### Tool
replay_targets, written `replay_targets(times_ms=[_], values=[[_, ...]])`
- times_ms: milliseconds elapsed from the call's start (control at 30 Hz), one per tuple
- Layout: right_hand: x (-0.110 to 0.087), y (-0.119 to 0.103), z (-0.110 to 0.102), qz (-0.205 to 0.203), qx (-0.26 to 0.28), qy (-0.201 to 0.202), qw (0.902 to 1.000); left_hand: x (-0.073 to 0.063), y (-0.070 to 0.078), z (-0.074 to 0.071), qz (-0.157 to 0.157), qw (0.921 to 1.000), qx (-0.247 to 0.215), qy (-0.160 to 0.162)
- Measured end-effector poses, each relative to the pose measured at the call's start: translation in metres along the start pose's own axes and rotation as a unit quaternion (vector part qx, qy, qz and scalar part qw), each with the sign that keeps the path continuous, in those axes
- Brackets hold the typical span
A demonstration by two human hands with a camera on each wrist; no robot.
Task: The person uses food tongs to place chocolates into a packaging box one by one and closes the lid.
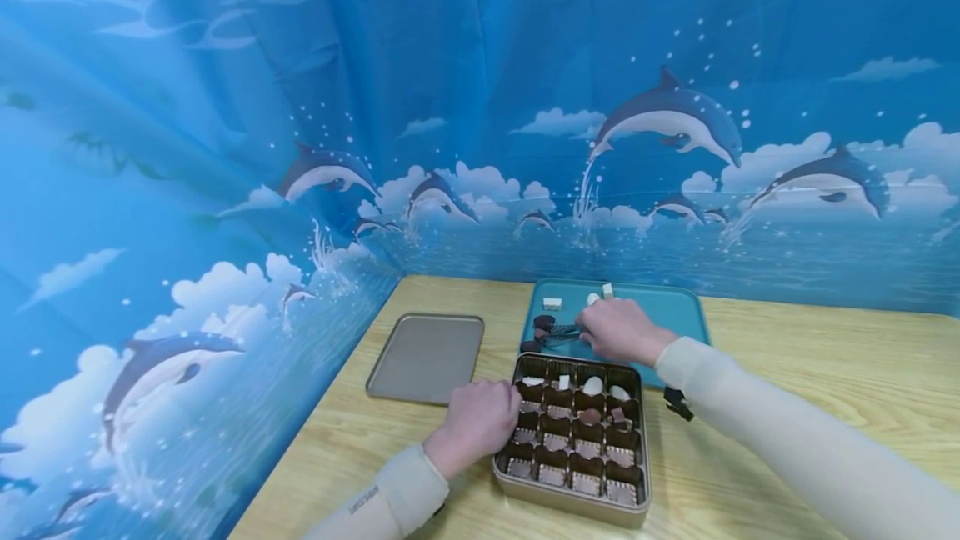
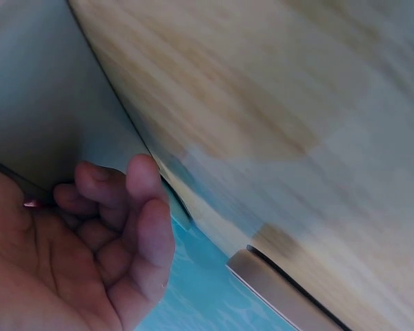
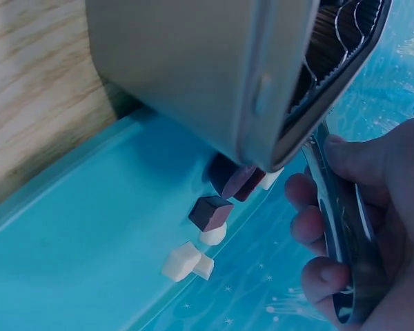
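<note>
My right hand grips metal tongs above the teal tray. The tongs' slotted tips lie close to dark chocolates at the tray's left side; whether they touch one I cannot tell. With curled fingers, my left hand holds the left rim of a metal tin; its thumb is hidden. Inside the tin, a brown divided insert has white pieces in its far row and brown chocolates in the second. In the right wrist view, the tin's wall hides the tongs' tips.
White pieces lie on the tray's far part, one near my right hand. A flat metal lid rests on the wooden table left of the tin. A blue dolphin-print curtain stands behind and along the left.
</note>
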State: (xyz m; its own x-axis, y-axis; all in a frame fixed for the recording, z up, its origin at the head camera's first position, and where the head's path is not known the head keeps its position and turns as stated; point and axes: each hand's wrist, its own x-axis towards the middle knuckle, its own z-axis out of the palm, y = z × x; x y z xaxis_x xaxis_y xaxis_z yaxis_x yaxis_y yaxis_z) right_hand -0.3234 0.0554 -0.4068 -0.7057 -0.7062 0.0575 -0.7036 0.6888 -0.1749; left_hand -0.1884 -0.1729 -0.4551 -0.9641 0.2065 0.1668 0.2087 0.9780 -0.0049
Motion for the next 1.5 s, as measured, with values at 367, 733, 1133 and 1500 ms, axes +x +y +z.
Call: replay_targets(times_ms=[367,733,1133,1500], values=[[-0.017,0.000,-0.021,0.014,0.014,0.009,0.9998,-0.001,0.000,0.001,0.012,0.9999,0.008,0.007],[-0.053,-0.011,-0.043,0.004,-0.002,0.024,0.9997,0.000,-0.001,0.001,0.009,0.9999,0.004,0.005],[-0.091,-0.028,-0.051,-0.071,-0.006,0.043,0.9966,0.000,-0.001,-0.001,-0.007,1.0000,-0.006,-0.001],[-0.098,-0.039,-0.041,-0.086,0.001,0.033,0.9958,0.001,0.001,0.000,-0.010,0.9999,-0.009,0.002]])
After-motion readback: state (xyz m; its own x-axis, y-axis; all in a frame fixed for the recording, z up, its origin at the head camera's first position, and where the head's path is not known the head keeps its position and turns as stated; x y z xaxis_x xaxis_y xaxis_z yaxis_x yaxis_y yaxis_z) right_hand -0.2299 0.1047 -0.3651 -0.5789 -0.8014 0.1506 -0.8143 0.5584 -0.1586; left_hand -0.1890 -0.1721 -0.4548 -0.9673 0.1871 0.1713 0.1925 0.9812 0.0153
